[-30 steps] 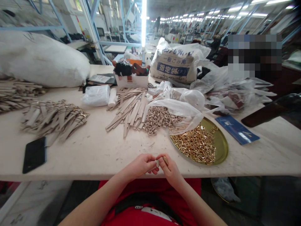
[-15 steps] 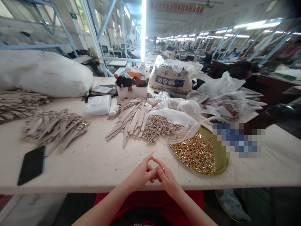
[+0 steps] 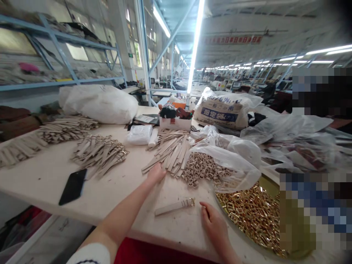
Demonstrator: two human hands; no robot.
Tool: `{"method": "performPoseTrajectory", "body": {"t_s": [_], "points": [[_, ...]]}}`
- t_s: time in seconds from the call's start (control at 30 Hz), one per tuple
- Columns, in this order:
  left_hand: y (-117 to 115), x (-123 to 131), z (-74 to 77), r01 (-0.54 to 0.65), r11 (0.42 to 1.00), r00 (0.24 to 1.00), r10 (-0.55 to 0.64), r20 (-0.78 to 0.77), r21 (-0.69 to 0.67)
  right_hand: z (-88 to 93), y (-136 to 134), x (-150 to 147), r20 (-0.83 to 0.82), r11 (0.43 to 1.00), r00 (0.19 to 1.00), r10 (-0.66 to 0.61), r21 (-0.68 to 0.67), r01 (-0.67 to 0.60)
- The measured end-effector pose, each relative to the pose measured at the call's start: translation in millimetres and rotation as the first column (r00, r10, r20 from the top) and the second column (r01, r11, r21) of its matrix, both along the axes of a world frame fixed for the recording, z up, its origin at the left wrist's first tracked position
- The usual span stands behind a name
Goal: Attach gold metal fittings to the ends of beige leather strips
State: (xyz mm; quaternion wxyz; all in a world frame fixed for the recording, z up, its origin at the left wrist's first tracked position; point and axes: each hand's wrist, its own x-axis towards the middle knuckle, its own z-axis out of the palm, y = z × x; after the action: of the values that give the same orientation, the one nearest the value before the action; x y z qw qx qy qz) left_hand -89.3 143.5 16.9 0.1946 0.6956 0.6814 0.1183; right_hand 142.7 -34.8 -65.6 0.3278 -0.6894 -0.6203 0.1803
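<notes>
My left hand (image 3: 157, 173) reaches forward to the near edge of a pile of pale grey-beige straps (image 3: 176, 154). Its fingertips are mostly hidden at the straps, so I cannot tell whether they grip one. Closer to me on the table lies one single strap (image 3: 172, 208) with bands around it and a gold buckle (image 3: 191, 201) at its right end. Just right of that buckle, my right hand (image 3: 216, 223) is loosely curled, thumb and forefinger close together; anything between them is hidden. Small beige loops (image 3: 202, 167) spill from a clear plastic bag (image 3: 244, 168).
A round tray (image 3: 299, 238) of gold buckles (image 3: 255, 209) stands at right, partly pixelated. At left lie a phone (image 3: 73, 187) and buckled straps (image 3: 100, 154). Behind are a wrapped white packet (image 3: 139, 134), a white box (image 3: 176, 124) and a printed sack (image 3: 220, 110).
My hands, together before, are now apart: the left has gone forward to the straps, the right stays near the table edge. A buckled strap now lies between them. The view has turned left.
</notes>
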Motion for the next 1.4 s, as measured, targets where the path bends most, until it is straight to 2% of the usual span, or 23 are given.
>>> {"method": "performPoseTrajectory", "body": {"t_s": [0.07, 0.17, 0.27, 0.3, 0.33, 0.4, 0.43, 0.47, 0.5, 0.57, 0.63, 0.7, 0.73, 0.8, 0.83, 0.9, 0.93, 1.0, 1.17, 1.4], "points": [[-5.2, -6.5, -2.8, -0.025, 1.000, 1.000, 0.025, 0.010, -0.011, -0.1, -0.2, 0.0, -0.022, 1.000, 1.000, 0.008, 0.007, -0.007], [-38.2, -9.3, -1.4, 0.010, 1.000, 0.999, -0.011, 0.041, 0.007, 1.9, 0.5, 1.2, -0.109, 1.000, 0.994, 0.001, 0.024, 0.001], [-90.3, -4.0, 7.4, 0.193, 0.980, 0.970, -0.183, 0.161, -0.054, 12.7, 1.2, 1.9, -0.334, 0.998, 0.942, -0.035, 0.041, 0.052], [-108.5, -0.6, 10.5, 0.322, 0.937, 0.912, -0.271, 0.307, -0.131, 18.6, 1.0, 1.2, -0.441, 0.997, 0.896, -0.045, 0.042, 0.071], [-125.7, 3.7, 13.1, 0.443, 0.868, 0.838, -0.311, 0.448, -0.226, 25.2, 0.3, -0.4, -0.550, 0.996, 0.833, -0.050, 0.039, 0.085], [-153.8, 14.4, 15.6, 0.611, 0.691, 0.722, -0.286, 0.630, -0.386, 38.0, -2.5, -5.9, -0.692, 0.994, 0.720, -0.063, 0.024, 0.110], [-163.8, 20.8, 15.5, 0.653, 0.615, 0.690, -0.241, 0.682, -0.442, 43.0, -4.9, -9.6, -0.705, 0.993, 0.706, -0.070, 0.017, 0.115], [-170.8, 27.9, 14.6, 0.668, 0.567, 0.673, -0.183, 0.717, -0.482, 46.7, -7.9, -13.2, -0.692, 0.995, 0.718, -0.068, 0.010, 0.104], [-175.2, 35.5, 13.2, 0.666, 0.546, 0.660, -0.113, 0.743, -0.509, 48.9, -11.2, -16.0, -0.660, 0.998, 0.750, -0.051, 0.000, 0.067], [-177.8, 51.1, 10.9, 0.637, 0.548, 0.621, 0.053, 0.782, -0.542, 50.3, -18.3, -15.9, -0.562, 0.998, 0.827, 0.026, -0.033, -0.053], [-175.4, 64.6, 10.8, 0.616, 0.541, 0.558, 0.213, 0.802, -0.572, 51.1, -23.4, -3.9, -0.397, 0.993, 0.915, 0.068, -0.061, -0.100], [-171.6, 73.5, 13.4, 0.600, 0.525, 0.487, 0.360, 0.796, -0.604, 53.5, -23.3, 20.1, -0.129, 0.999, 0.992, 0.000, -0.034, -0.004], [-169.9, 76.0, 15.3, 0.590, 0.517, 0.450, 0.426, 0.785, -0.620, 55.0, -20.7, 34.8, 0.016, 0.997, 0.997, -0.076, -0.010, 0.077], [-167.4, 77.7, 19.4, 0.575, 0.504, 0.378, 0.534, 0.756, -0.644, 57.4, -11.5, 63.3, 0.342, 0.986, 0.927, -0.156, 0.001, 0.165], [-166.8, 77.4, 21.3, 0.572, 0.498, 0.346, 0.573, 0.743, -0.652, 57.7, -6.2, 75.0, 0.495, 0.982, 0.855, -0.154, -0.017, 0.186], [-167.2, 75.5, 23.8, 0.566, 0.499, 0.292, 0.623, 0.725, -0.656, 56.2, 2.5, 90.2, 0.689, 0.971, 0.715, -0.118, -0.071, 0.228], [-167.9, 74.1, 24.4, 0.563, 0.502, 0.271, 0.638, 0.720, -0.657, 54.6, 5.2, 93.9, 0.739, 0.968, 0.667, -0.089, -0.094, 0.234], [-169.4, 71.0, 24.3, 0.564, 0.501, 0.239, 0.661, 0.711, -0.656, 50.5, 6.9, 96.0, 0.775, 0.967, 0.630, -0.044, -0.124, 0.221], [-169.7, 63.4, 19.3, 0.590, 0.478, 0.188, 0.703, 0.686, -0.651, 42.9, 3.4, 94.3, 0.753, 0.973, 0.657, -0.010, -0.146, 0.181], [-169.3, 59.2, 13.3, 0.610, 0.415, 0.140, 0.782, 0.608, -0.675, 47.5, 5.5, 97.3, 0.708, 0.976, 0.706, -0.037, -0.125, 0.177]]}}
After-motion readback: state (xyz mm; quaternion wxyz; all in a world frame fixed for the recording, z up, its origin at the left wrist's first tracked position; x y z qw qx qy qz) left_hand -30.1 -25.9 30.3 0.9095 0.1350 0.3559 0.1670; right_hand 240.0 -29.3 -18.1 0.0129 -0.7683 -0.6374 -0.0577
